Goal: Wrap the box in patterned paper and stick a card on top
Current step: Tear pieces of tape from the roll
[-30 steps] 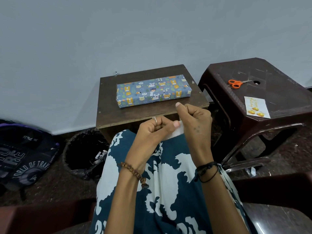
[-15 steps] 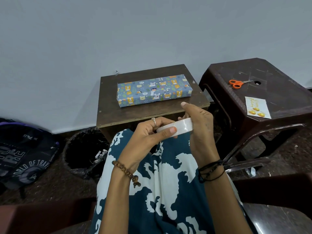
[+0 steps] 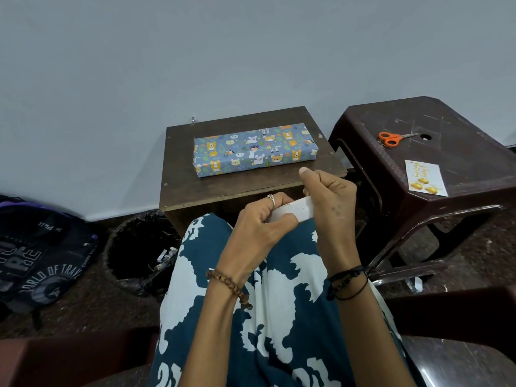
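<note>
Both hands grip a white tape roll (image 3: 296, 209) over the lap: left hand (image 3: 258, 227) pinching its near edge, right hand (image 3: 333, 202) curled round its far side, apparently. Beyond, the wrapped box (image 3: 254, 149) lies centred on the small wooden table (image 3: 223, 188), margins bare all round. Card (image 3: 425, 178) and scissors (image 3: 391, 138) lie well apart on the plastic stool (image 3: 474, 163), against the wall (image 3: 195, 51).

Small wooden table (image 3: 240, 188) bears wrapped box (image 3: 255, 148); plastic stool (image 3: 472, 152), right, bears scissors (image 3: 391, 138) far, card (image 3: 425, 177) near.
</note>
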Motion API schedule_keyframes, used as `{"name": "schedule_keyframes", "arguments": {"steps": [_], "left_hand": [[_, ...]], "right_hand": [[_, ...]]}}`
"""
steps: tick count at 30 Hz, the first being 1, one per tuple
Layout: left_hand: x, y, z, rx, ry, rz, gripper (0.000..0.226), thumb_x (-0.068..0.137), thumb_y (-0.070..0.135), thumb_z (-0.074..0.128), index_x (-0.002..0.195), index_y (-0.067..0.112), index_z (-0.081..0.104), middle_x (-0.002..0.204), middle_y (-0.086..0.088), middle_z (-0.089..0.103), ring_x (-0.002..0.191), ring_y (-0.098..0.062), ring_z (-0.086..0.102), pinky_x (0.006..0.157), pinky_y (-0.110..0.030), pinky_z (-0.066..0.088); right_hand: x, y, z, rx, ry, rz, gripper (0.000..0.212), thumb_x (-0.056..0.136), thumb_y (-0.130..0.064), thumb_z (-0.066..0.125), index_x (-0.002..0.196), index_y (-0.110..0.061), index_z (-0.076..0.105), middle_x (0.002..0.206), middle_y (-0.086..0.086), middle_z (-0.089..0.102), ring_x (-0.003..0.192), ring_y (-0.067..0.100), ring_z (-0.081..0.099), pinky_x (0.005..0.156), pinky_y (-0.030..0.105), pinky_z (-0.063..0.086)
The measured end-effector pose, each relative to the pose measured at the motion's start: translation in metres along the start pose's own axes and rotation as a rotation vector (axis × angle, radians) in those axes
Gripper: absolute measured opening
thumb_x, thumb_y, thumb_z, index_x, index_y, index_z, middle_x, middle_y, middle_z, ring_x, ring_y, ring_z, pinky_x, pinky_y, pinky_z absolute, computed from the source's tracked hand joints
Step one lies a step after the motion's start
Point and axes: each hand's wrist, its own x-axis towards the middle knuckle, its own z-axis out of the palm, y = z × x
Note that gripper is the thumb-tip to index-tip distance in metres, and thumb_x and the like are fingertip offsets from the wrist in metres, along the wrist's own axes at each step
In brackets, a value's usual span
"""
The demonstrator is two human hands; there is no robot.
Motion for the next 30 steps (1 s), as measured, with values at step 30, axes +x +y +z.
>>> {"name": "schedule_keyframes", "arguments": {"steps": [30], "left_hand": [[0.0045, -0.0035, 0.0069, -0.079, -0.039, 0.053, 0.018, 0.073, 0.023, 0.046, 0.076, 0.029, 0.063, 0.054, 0.018, 0.062, 0.067, 0.009, 0.052, 0.07, -0.004, 0.037]], "right_hand": [[0.0068, 0.0007, -0.0074, 0.048, 0.026, -0.01, 0.048, 0.084, -0.013, 0.059, 0.052, 0.011, 0.033, 0.053, 0.02, 0.024, 0.056, 0.023, 0.02, 0.05, 0.028, 0.021]]}}
